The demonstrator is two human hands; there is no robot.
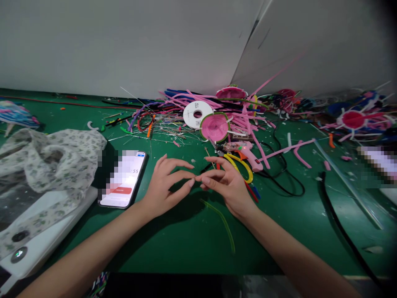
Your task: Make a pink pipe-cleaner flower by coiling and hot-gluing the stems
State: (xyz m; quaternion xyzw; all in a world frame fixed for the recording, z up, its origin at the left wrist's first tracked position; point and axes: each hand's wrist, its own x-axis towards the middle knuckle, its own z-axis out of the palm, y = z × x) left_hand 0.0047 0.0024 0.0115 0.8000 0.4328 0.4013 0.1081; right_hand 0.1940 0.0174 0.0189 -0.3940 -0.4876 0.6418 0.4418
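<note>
Over the front middle of the table, my left hand (170, 182) and my right hand (228, 184) meet fingertip to fingertip. Each is closed in a pinch of thumb and index finger. Whatever lies between the tips is too small to make out. Below them a thin yellow-green strip (223, 221) lies curved on the tabletop. Just beyond my right hand are scissors with yellow handles (248, 170) and a pink glue gun (249, 156), its tip partly covered by other things. A thin wooden stick (209, 155) runs behind my right fingers.
A lit phone (125, 180) lies left of my hands, beside a floral cloth (58, 157) on a white case. At the back are a white spool (194, 114), a pink coiled disc (214, 127) and heaped pink strips (248, 120). A black cable (291, 192) loops at right.
</note>
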